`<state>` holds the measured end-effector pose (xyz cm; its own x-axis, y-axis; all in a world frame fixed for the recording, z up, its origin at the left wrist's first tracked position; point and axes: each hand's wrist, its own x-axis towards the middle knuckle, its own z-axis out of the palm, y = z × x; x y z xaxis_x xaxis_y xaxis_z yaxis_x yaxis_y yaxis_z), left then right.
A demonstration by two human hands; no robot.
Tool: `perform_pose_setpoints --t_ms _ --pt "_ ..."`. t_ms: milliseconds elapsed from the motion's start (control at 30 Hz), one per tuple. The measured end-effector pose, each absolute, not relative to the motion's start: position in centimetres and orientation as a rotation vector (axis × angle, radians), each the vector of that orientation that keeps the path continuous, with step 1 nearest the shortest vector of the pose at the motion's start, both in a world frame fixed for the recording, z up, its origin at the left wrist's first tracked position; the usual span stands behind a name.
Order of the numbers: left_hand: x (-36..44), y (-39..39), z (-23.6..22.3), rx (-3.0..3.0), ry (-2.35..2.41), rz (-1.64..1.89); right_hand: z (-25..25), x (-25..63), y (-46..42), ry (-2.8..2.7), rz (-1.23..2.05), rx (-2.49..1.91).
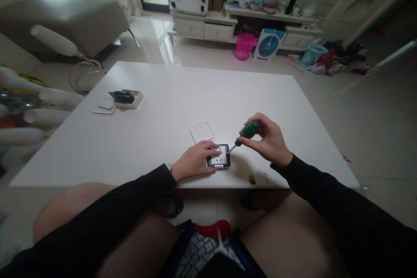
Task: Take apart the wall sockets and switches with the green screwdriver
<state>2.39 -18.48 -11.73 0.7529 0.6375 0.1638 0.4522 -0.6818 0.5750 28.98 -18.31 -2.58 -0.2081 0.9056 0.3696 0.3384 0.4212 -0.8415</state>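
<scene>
A wall socket [223, 156] with a white face and dark frame lies on the white table near its front edge. My left hand [197, 158] holds it from the left, fingers across its face and thumb along the near side. In my right hand [269, 139] is a screwdriver [249, 131] with a green handle, gripped at a slant. Its metal tip meets the socket's right edge; whether it sits on a screw is too small to tell. Just behind the socket lies a white cover frame [202, 132]. Small brownish bits [252, 179] are near the table's front edge.
On the table's left side stands a small open box [132, 99] heaped with dark pieces, beside flat white plates [104, 106]. Beyond the table are a low cabinet [195, 28], a pink basket [244, 46] and a blue fan [269, 44].
</scene>
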Motion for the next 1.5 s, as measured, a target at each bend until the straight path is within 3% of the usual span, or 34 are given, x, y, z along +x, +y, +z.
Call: perform_pose_setpoints --t_ms 167,333,967,1300,1500 --pt "2.4 -18.5 -11.8 2.448 0.83 0.508 -2.1 28.7 -18.8 -1.981 0.422 -1.113" --pt "2.4 -18.6 -11.8 2.446 0.828 0.517 -1.5 28.4 -19.3 -2.106 0.292 -1.068" --pt "2.5 -18.6 -11.7 2.451 0.831 0.523 -2.7 28.8 -19.5 -2.038 0.435 -0.852" --pt "2.4 -18.6 -11.8 2.453 0.838 0.52 -1.6 28.7 -19.1 -1.983 0.262 -0.804" --pt "2.3 -18.6 -12.0 2.447 0.833 0.527 -1.5 28.6 -19.7 -1.961 0.403 -0.829"
